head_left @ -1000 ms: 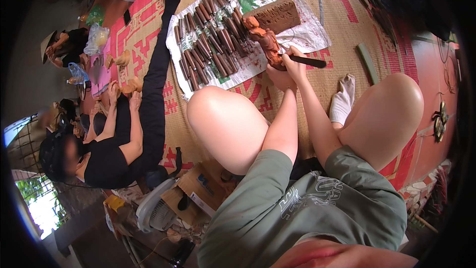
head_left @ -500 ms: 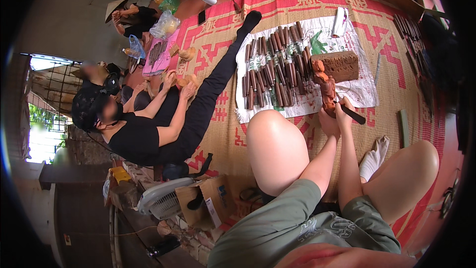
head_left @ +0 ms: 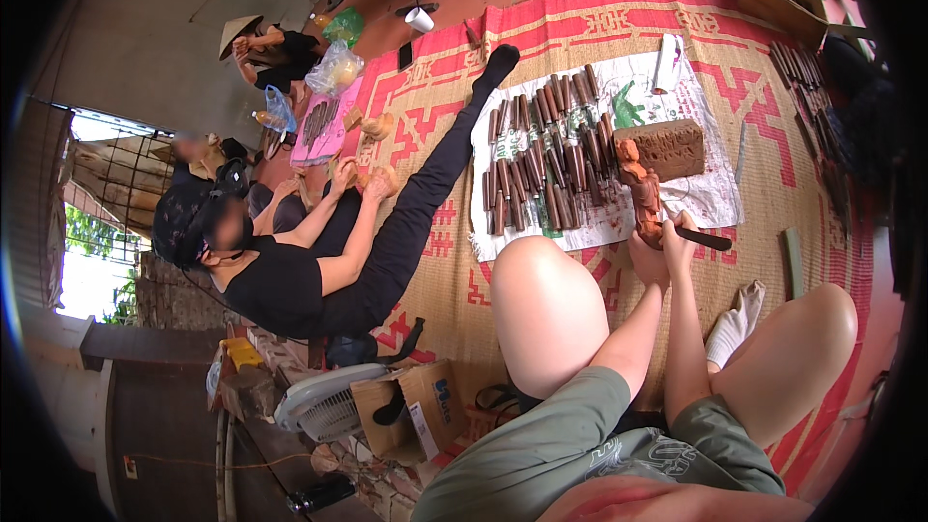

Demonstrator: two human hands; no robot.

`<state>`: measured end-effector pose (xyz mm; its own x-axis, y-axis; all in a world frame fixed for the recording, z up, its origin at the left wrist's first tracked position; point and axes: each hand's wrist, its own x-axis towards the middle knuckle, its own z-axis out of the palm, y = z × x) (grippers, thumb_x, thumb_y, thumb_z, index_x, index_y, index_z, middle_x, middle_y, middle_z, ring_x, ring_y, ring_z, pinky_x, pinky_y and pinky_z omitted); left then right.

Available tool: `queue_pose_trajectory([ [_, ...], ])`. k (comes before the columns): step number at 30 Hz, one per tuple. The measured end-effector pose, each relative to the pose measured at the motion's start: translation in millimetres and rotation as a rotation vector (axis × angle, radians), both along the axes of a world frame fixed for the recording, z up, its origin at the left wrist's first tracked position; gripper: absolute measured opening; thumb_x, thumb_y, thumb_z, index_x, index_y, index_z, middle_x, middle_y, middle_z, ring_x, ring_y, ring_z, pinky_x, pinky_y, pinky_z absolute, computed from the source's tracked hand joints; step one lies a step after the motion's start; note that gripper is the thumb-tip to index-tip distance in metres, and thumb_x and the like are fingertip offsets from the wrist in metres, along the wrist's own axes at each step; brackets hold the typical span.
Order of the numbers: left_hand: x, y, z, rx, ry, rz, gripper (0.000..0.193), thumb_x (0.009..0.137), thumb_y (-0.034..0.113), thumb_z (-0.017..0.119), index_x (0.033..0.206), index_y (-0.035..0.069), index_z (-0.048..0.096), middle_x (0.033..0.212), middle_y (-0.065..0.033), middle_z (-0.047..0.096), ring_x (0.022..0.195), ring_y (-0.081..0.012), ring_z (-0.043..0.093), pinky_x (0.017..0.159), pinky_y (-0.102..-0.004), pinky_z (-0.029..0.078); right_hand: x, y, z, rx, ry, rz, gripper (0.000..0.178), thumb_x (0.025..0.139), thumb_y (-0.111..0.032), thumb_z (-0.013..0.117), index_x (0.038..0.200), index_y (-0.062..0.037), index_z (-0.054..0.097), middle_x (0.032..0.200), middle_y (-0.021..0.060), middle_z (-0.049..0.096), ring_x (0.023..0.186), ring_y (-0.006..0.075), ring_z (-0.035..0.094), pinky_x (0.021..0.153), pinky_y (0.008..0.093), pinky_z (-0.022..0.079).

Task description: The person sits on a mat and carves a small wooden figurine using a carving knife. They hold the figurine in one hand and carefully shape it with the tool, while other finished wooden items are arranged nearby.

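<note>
A reddish-brown carved wooden figurine slants up from my hands, its upper end against or just in front of a brown wooden block. My left hand is wrapped round the figurine's lower end. Close beside it, my right hand grips a carving chisel, whose dark handle sticks out to the right. The chisel's tip is near the figurine's lower part; whether it touches the wood is too small to tell. Several more dark-handled chisels lie in rows on a white printed sheet to the left of the block.
A patterned straw mat spreads beneath everything. At the left a co-worker in black sits with one leg stretched toward the sheet, hands on a pale wooden piece. More tools lie at the right. A cardboard box and a fan stand lower left.
The whole view has shifted slightly, with things lower in it. The chisel's handle lies flatter than before in my right hand. My left hand keeps its hold on the figurine.
</note>
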<state>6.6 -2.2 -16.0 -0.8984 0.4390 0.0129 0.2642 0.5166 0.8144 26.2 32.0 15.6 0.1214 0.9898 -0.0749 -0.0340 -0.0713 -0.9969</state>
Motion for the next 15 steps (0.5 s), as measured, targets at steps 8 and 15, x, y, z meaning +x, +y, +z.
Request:
queue_pose_trajectory([
  [8, -11, -11, 9, -0.054, -0.116, -0.128, 0.068, 0.074, 0.043, 0.064, 0.120, -0.002, 0.044, 0.113, -0.0222, 0.053, 0.107, -0.0369, 0.053, 0.086, -0.0423, 0.044, -4, -4, 3, -0.040, 0.052, -0.027, 0.019, 0.077, -0.003, 0.056, 0.063, -0.0034, 0.042, 0.050, -0.0002, 0.046, 0.043, 0.0054, 0.045, 0.041, 0.0225, 0.037],
  [15, -8, -5, 24, -0.055, -0.169, -0.186, 0.068, 0.074, 0.040, 0.065, 0.122, -0.003, 0.042, 0.114, -0.0234, 0.052, 0.111, -0.0362, 0.051, 0.089, -0.0420, 0.042, -2, 2, 0, -0.003, 0.028, -0.012, 0.017, 0.076, -0.004, 0.057, 0.064, -0.0036, 0.045, 0.051, 0.0000, 0.047, 0.044, 0.0054, 0.045, 0.041, 0.0221, 0.036],
])
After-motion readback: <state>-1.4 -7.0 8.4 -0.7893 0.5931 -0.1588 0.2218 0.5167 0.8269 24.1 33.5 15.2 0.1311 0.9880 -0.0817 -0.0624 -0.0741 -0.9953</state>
